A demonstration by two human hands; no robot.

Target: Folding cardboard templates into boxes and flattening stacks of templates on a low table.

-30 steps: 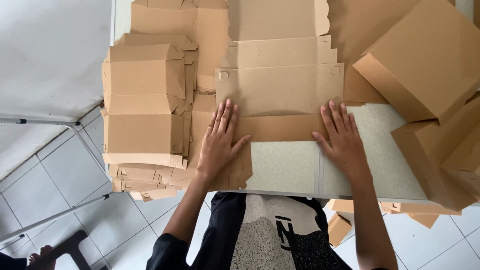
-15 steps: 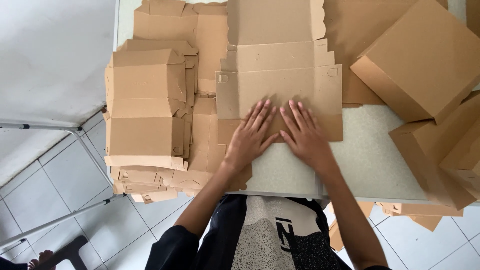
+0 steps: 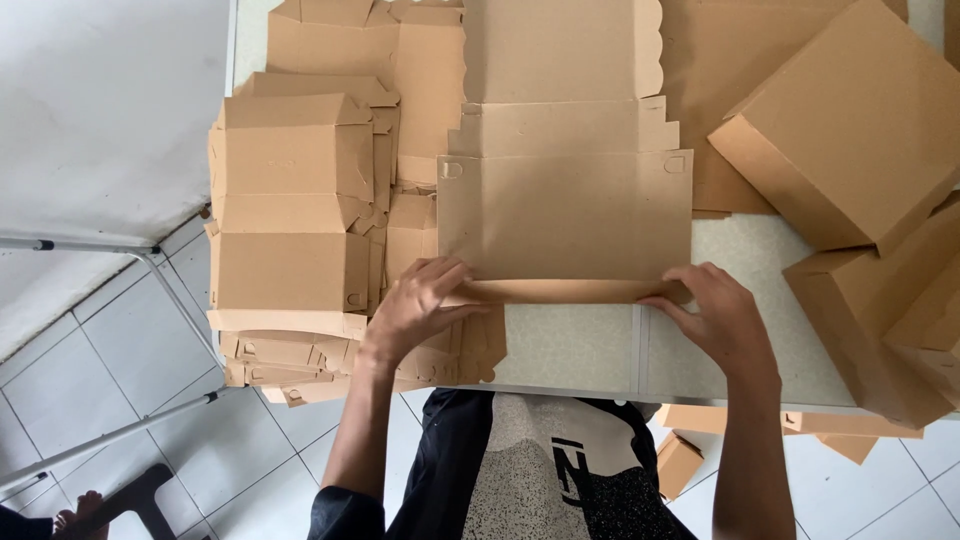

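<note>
A flat brown cardboard box blank lies on the speckled grey table in front of me. Its near flap is folded up along the crease. My left hand pinches the left end of that flap, thumb under, fingers on top. My right hand grips the right end of the same flap. Both hands sit at the near edge of the blank, wide apart.
A tall stack of flat box blanks fills the table's left side and overhangs its edge. Assembled brown boxes crowd the right side. More cardboard pieces lie on the white tiled floor below. A metal frame stands at left.
My hands were pressed flat close together on the blank's middle. They have slid apart to its near corners and lifted the near flap upright.
</note>
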